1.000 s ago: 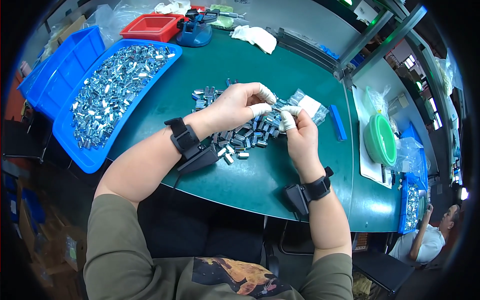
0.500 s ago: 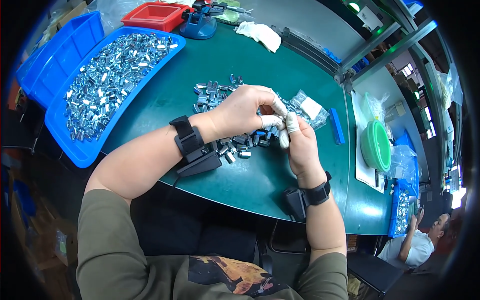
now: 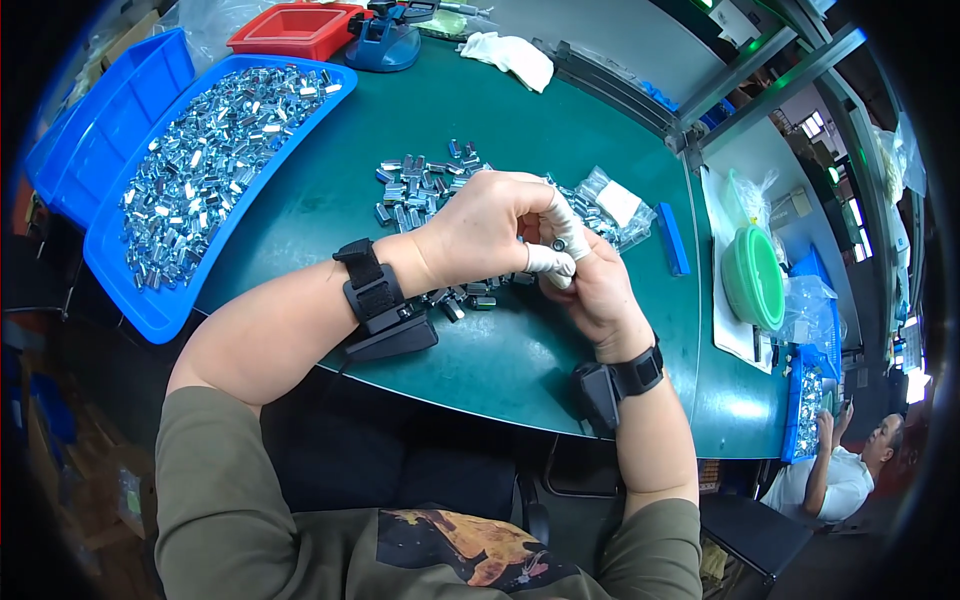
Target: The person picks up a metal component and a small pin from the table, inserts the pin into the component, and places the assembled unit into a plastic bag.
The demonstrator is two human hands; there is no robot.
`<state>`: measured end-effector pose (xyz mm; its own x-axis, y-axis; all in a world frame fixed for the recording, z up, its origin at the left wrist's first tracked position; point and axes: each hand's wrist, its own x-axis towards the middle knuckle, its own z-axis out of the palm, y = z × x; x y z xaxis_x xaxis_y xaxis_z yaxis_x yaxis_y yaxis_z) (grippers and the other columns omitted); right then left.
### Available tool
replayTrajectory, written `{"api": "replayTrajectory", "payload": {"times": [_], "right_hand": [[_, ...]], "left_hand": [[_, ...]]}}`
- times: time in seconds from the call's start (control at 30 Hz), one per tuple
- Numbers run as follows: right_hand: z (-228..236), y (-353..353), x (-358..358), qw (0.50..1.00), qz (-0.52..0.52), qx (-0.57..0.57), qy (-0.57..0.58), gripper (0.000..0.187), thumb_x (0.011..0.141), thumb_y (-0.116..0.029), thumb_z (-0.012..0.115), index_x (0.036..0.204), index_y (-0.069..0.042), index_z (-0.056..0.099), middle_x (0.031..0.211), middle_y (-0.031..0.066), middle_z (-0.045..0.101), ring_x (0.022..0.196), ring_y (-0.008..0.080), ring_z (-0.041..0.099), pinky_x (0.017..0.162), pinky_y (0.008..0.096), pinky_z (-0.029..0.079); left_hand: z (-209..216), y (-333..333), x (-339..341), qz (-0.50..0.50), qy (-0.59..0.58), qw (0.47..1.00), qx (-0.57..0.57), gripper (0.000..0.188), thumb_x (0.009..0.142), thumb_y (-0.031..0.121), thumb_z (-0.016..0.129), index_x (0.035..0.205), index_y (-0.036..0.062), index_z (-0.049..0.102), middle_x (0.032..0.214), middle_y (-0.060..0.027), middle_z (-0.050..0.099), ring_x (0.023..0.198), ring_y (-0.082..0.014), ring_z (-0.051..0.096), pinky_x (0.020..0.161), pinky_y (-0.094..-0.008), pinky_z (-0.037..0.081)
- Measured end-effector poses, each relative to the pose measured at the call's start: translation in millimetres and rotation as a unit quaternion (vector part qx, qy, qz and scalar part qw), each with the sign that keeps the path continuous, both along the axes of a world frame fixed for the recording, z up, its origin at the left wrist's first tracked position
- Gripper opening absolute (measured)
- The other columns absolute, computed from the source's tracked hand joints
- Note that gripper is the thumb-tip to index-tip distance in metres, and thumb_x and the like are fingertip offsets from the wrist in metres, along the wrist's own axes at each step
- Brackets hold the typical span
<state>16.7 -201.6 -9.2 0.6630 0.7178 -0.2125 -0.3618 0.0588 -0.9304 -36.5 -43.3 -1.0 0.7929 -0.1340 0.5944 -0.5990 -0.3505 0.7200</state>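
Over the green table, my left hand (image 3: 482, 222) and my right hand (image 3: 603, 292) meet, white cots on the fingertips. A small metal part (image 3: 558, 244) with a dark round end shows between the left thumb and forefinger. The right fingers are curled close against the left ones and partly hidden behind them; what they grip cannot be seen. Under and beyond my hands lies a loose pile of small silvery metal parts (image 3: 408, 188). A clear plastic bag (image 3: 622, 212) with a white label lies just past the right hand, near more such parts.
To the left, a blue tray (image 3: 160, 318) is heaped with similar parts, beside another blue bin (image 3: 110, 115). At the back stand a red tray (image 3: 290, 35), a blue tape dispenser (image 3: 385, 45) and a white cloth (image 3: 508, 58). Rightward are a blue bar (image 3: 672, 240), green basins (image 3: 755, 278) and a seated co-worker (image 3: 850, 480).
My left fingers have parted slightly and turned, so the metal part's round end now shows. The right hand has shifted a little, its thumb less visible. The whole view has tilted slightly.
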Motion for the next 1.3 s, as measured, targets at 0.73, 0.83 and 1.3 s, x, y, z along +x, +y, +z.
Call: {"api": "replayTrajectory", "payload": {"times": [0.73, 0.83, 1.3], "right_hand": [[-9, 1, 6, 0.995, -0.042, -0.007, -0.093, 0.015, 0.090, -0.014, 0.042, 0.098, -0.004, 0.050, 0.070, -0.0004, 0.049, 0.054, 0.0043, 0.039, 0.047, 0.0178, 0.031], [-10, -1, 7, 0.982, -0.090, 0.017, -0.166, 0.016, 0.090, -0.012, 0.041, 0.101, -0.004, 0.049, 0.074, 0.0004, 0.051, 0.058, 0.0045, 0.041, 0.051, 0.0180, 0.034], [-10, -1, 8, 0.940, -0.131, -0.061, -0.310, 0.015, 0.089, -0.014, 0.043, 0.093, -0.004, 0.052, 0.068, -0.0012, 0.052, 0.055, 0.0037, 0.041, 0.049, 0.0162, 0.032]], "left_hand": [[-22, 90, 46, 0.247, 0.225, 0.915, 0.227, 0.017, 0.081, 0.011, 0.055, 0.096, 0.0033, 0.056, 0.088, -0.0077, 0.059, 0.080, -0.0155, 0.055, 0.072, -0.0280, 0.043], [-13, 72, 38, 0.192, 0.182, 0.959, 0.099, 0.017, 0.080, 0.011, 0.056, 0.095, 0.0026, 0.056, 0.086, -0.0060, 0.058, 0.079, -0.0137, 0.055, 0.070, -0.0261, 0.043], [-6, 14, 15, 0.043, 0.154, 0.987, 0.004, 0.017, 0.077, 0.009, 0.061, 0.092, 0.0018, 0.058, 0.076, -0.0009, 0.057, 0.067, -0.0064, 0.050, 0.060, -0.0198, 0.042]]}}
